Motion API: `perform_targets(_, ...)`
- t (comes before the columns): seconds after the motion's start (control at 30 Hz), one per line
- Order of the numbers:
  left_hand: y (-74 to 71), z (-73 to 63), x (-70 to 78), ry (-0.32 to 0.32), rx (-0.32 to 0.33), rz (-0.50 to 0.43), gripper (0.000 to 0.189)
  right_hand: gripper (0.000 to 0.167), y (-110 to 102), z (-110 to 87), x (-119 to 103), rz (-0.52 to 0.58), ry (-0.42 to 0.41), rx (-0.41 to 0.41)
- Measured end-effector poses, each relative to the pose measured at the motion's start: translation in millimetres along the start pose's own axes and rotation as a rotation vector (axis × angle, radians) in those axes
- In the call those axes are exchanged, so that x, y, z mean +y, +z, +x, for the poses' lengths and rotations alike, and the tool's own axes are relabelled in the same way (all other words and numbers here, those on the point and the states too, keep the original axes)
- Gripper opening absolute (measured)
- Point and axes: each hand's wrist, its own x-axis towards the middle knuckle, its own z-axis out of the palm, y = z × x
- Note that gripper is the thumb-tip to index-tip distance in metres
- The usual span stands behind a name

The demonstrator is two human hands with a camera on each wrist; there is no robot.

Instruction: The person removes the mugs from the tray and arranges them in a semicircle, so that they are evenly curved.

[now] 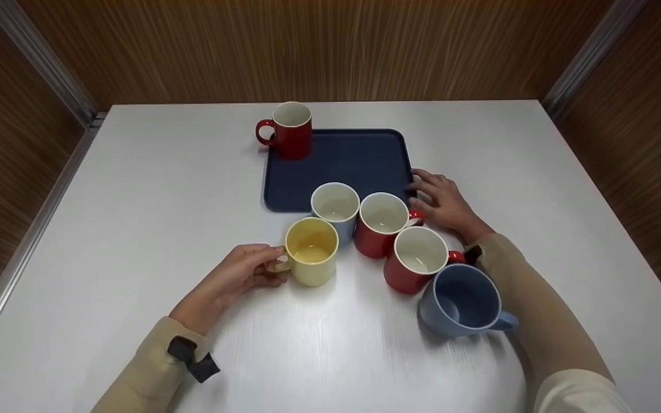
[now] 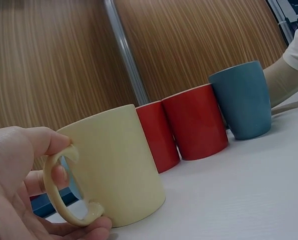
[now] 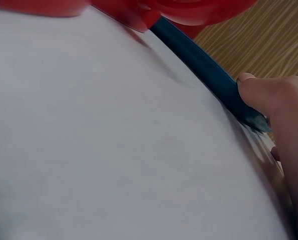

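Note:
My left hand pinches the handle of a yellow mug between thumb and fingers. The mug stands upright at the left end of a slanting row. Beside it in the head view are a light blue mug and two red mugs with white insides. A larger blue mug ends the row near my right forearm. My right hand holds the right edge of a dark blue tray; in the right wrist view its thumb presses the rim.
Another red mug stands at the tray's back left corner, its handle to the left. The white table is bounded by a wood-grain panel at the back and more panels at both sides.

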Motion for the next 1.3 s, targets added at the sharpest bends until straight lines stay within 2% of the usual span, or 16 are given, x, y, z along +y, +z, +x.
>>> perform_targets(0.3, 3.0, 5.1, -0.5, -0.012, -0.006, 0.033, 0.03, 0.035, -3, -1.2, 2, 0.001, 0.009, -0.001)
perform_targets(0.6, -0.1, 1.6, 0.3, -0.027, -0.021, 0.027, 0.033, 0.035, 0, -0.7, 3, 0.012, 0.003, 0.001)
perform_targets(0.87, -7.9, 0.0, 5.2, -0.032, -0.034, 0.06, 0.04, 0.035, 0, -0.7, 1, 0.008, -0.011, -0.001)
perform_targets(1.1, -15.8, 8.1, 10.1, -0.013, 0.013, 0.061, 0.035, 0.036, -1, -1.3, 0, 0.009, 0.026, -0.011)
perform_targets(1.3, -21.8, 15.2, 13.9, -0.002, 0.074, 0.093, 0.041, 0.034, 0, -0.5, 2, -0.007, 0.004, -0.002)
